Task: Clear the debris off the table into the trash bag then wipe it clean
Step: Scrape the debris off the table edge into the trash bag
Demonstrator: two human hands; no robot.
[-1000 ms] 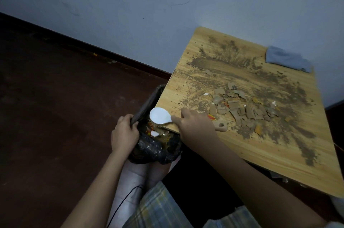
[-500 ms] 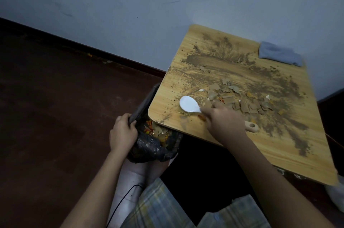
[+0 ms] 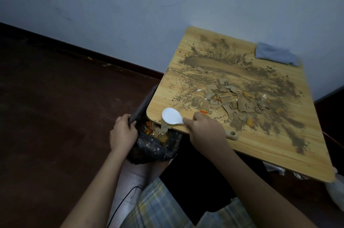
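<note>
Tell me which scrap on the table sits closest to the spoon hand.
The red-and-yellow scrap, just beyond the right hand gripping the white spoon. It is brightly coloured; the other scraps are mostly plain brown cardboard, farther off.

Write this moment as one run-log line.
left hand: holds trash bag open | right hand: spoon at table edge | debris: remains | cloth: unused

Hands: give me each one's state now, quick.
Left hand: grips the rim of the trash bag.
Right hand: holds the white spoon at the table edge.
</note>
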